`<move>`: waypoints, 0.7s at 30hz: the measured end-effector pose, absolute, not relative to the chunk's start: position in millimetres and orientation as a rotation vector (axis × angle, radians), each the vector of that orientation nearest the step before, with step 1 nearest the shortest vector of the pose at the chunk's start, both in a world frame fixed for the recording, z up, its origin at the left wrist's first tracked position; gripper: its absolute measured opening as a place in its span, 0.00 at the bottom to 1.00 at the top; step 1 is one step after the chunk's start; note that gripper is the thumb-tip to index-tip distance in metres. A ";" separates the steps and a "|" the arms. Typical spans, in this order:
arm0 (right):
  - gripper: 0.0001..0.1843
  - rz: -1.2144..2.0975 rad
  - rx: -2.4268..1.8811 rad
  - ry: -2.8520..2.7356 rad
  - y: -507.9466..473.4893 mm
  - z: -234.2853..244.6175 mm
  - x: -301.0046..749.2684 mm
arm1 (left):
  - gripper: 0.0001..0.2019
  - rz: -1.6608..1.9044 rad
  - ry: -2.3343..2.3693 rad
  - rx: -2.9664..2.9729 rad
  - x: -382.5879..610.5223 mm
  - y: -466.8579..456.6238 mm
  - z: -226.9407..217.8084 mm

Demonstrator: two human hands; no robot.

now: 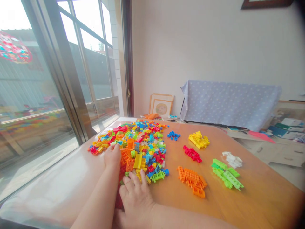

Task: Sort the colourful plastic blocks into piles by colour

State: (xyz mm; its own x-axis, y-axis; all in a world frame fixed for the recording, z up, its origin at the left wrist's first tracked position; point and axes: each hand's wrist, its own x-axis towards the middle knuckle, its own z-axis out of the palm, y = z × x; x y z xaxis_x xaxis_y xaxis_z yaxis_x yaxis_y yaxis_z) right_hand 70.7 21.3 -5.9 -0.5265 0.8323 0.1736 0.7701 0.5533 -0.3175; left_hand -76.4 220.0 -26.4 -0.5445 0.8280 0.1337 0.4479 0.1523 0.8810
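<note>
Fig.: mixed brick heap, hard glossy studded plastic, on a smooth wood table. Sorted piles lie clear of the heap at 1–4 o'clock: blue pile, yellow pile, red pile, white pile, green pile, orange pile. L hand rests on the heap's 8 o'clock edge, fingertips hidden, so grip cannot be told. R hand lies flat w/ fingers spread at 6 o'clock, holding nothing. Forearms hide the nearest bricks. Dotted cloth drapes sth. at 1 o'clock.

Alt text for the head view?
The left hand and right hand rest on a mixed pile of coloured bricks on a wooden table. To its right lie sorted heaps: blue, yellow, red, orange, green, white.
</note>
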 end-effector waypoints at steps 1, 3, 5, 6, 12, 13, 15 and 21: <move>0.33 0.286 -1.329 -2.481 20.9 -5.9 73.4 | 0.21 1.353 2.055 1.216 -73.6 219.8 -26.5; 0.32 0.273 -1.342 -2.468 20.8 -6.2 78.8 | 0.21 1.346 2.065 1.207 -67.6 218.7 -25.8; 0.31 0.254 -1.361 -2.458 21.6 -7.2 84.5 | 0.21 1.337 2.079 1.199 -60.8 216.9 -24.5; 0.31 0.245 -1.373 -2.452 22.3 -7.8 87.7 | 0.21 1.331 2.090 1.193 -57.1 216.2 -23.9; 0.30 0.235 -1.457 -2.407 27.2 -10.1 113.4 | 0.21 1.290 2.171 1.171 -29.8 218.0 -24.6; 0.29 0.233 -1.466 -2.402 27.8 -10.2 118.5 | 0.21 1.288 2.175 1.173 -24.5 218.9 -25.3; 0.28 0.221 -1.481 -2.389 29.0 -10.5 128.5 | 0.22 1.291 2.181 1.176 -13.5 220.3 -26.4; 0.25 0.125 -1.545 -2.366 35.6 -10.6 154.9 | 0.24 1.292 2.164 1.199 17.7 220.5 -29.4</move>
